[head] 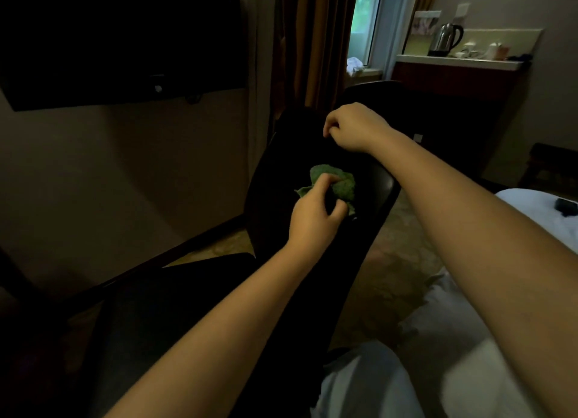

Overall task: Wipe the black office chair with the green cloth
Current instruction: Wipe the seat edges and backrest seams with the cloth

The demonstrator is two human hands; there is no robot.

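Green cloth (345,187) looks soft and light, bunched on the black chair (383,183); left hand (312,217) pinches its middle. Right hand (350,126) curls higher up, grip unclear tbh.

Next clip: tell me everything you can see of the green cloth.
The green cloth is a small, dull green rag with a nubby, towel-like texture. It is crumpled into a loose wad rather than spread flat, with a thin corner trailing toward the left. It lies on the dark surface of the black office chair, near its glossy edge. The left hand pinches it between thumb and fingers. Nothing else visibly touches it; dim light hides finer detail.
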